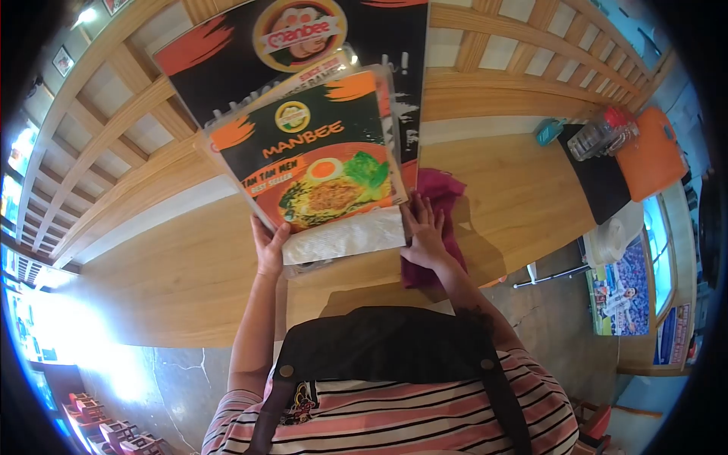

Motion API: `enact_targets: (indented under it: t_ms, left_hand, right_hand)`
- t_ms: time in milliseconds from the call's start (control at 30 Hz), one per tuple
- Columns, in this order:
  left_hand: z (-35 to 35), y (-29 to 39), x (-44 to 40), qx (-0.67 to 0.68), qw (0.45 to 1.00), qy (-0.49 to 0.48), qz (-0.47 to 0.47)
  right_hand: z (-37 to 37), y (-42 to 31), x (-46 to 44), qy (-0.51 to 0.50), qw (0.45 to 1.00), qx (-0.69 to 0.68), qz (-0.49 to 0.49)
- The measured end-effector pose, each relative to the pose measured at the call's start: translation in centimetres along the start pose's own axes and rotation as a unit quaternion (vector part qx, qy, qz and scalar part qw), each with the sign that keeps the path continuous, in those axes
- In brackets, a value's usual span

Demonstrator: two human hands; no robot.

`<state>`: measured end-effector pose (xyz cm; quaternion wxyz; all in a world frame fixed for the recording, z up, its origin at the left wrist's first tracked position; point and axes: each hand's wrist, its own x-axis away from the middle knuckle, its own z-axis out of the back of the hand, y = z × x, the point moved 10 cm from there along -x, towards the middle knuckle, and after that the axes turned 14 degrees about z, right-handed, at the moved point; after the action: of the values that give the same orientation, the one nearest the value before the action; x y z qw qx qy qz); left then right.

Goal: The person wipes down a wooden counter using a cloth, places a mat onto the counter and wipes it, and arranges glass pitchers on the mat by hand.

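Your left hand is gripping the menu stack at its lower left edge, thumb closing in against the side. Your right hand is spreading its fingers at the lower right edge; whether it is clasping anything, you cannot tell. Between your hands, a white strip is crossing the stack's bottom. Beside your right hand, a magenta cloth is lying on the table. Beyond your grip, a large black board is rising behind the stack.

"MANBEE" and "TAN TAN MEN BEST SELLER" on the front menu, "Manbee" on the round logo of the black panel behind, "SINCE" on the partly covered middle sheet
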<state>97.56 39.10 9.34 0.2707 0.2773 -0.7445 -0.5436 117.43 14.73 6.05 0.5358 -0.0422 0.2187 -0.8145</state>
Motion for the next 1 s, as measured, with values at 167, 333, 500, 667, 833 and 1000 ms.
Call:
enact_targets:
  t_ms: [167, 333, 500, 667, 833, 1000]
  left_hand:
    - [3.0, -0.3, -1.1, 0.166, 0.985, -0.023, 0.026]
    - [4.6, 0.0, -1.7, 0.110, 0.993, 0.047, 0.014]
    - [5.1, 0.6, -1.5, 0.123, 0.990, 0.067, -0.019]
    - [6.2, 0.4, -1.0, 0.107, 0.991, 0.082, -0.021]
    - [7.9, 0.4, -0.7, 0.133, 0.982, 0.134, -0.006]
    - [9.4, 0.3, -0.6, 0.070, 0.981, 0.182, 0.005]
  right_hand:
    - [-0.6, -1.5, -0.7, 0.003, 0.999, 0.034, 0.032]
    - [0.9, -1.6, 0.4, 0.027, 0.999, 0.027, 0.024]
    - [4.5, 6.2, 2.7, 0.005, 0.985, 0.150, -0.080]
    - [7.6, 15.8, -0.2, 0.030, 0.959, 0.162, -0.228]
    - [-1.0, 5.7, -10.6, -0.066, 0.986, 0.116, 0.097]
    - [2.4, 8.7, -9.6, 0.024, 0.985, 0.096, 0.143]
